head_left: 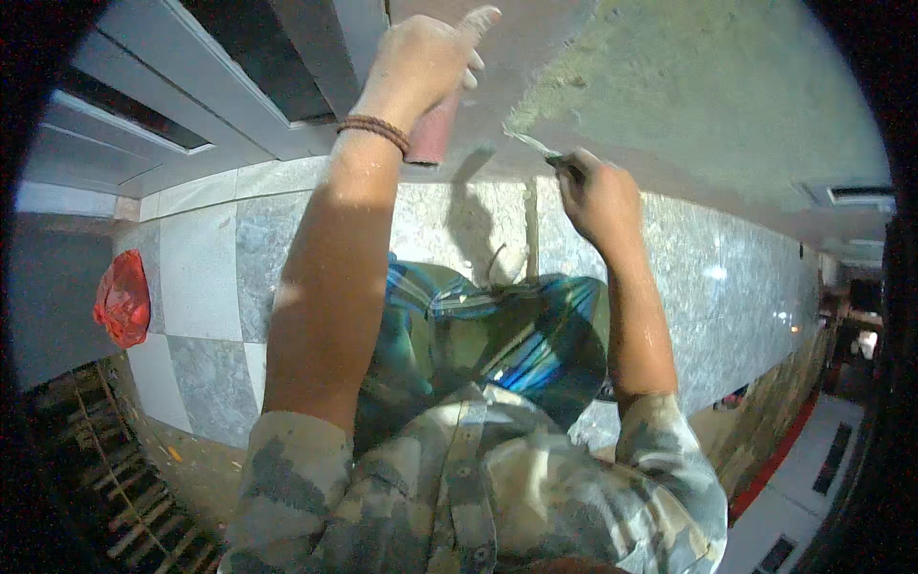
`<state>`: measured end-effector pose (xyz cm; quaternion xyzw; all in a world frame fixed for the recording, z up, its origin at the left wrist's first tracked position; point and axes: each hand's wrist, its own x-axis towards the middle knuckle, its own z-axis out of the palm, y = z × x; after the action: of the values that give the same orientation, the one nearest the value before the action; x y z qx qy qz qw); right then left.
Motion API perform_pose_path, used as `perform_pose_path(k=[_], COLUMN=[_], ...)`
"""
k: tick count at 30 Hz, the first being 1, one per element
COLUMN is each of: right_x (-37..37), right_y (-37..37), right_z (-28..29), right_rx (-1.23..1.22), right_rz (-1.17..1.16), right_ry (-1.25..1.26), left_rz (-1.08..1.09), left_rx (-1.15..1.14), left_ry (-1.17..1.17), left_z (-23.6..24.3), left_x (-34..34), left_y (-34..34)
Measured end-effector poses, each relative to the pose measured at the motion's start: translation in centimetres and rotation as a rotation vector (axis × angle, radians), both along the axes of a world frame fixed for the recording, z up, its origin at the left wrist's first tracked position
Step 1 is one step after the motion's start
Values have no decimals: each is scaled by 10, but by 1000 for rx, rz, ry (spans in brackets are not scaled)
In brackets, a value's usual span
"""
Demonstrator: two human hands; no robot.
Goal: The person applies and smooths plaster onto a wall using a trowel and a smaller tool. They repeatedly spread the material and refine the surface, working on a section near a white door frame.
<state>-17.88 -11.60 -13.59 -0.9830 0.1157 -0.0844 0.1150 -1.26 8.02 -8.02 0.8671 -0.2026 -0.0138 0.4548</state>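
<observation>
Right hand (601,196) clamped on scraper (537,146), left hand's (419,62) hold on tube (430,141) unclear; too steep an angle might gouge the wall (688,96)!

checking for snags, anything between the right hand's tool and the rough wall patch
Nothing visible: the thin tool in the right hand reaches the edge of the rough patch; the left hand is off left.
</observation>
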Motion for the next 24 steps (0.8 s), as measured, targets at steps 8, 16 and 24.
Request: perform_pose_path(k=[8,16,24], right_x=[-4,12,3], right_y=[-13,-14,-20], right_z=[3,-6,2], right_rx=[113,-15,60], right_rz=[-34,-33,-75], right_ry=[-21,20,9], left_rz=[52,-3,-18], left_rx=[7,29,56], left_ry=[-29,-67,38], left_z=[5,2,-1], left_x=[-8,-5,-5], left_y=[-2,0,1])
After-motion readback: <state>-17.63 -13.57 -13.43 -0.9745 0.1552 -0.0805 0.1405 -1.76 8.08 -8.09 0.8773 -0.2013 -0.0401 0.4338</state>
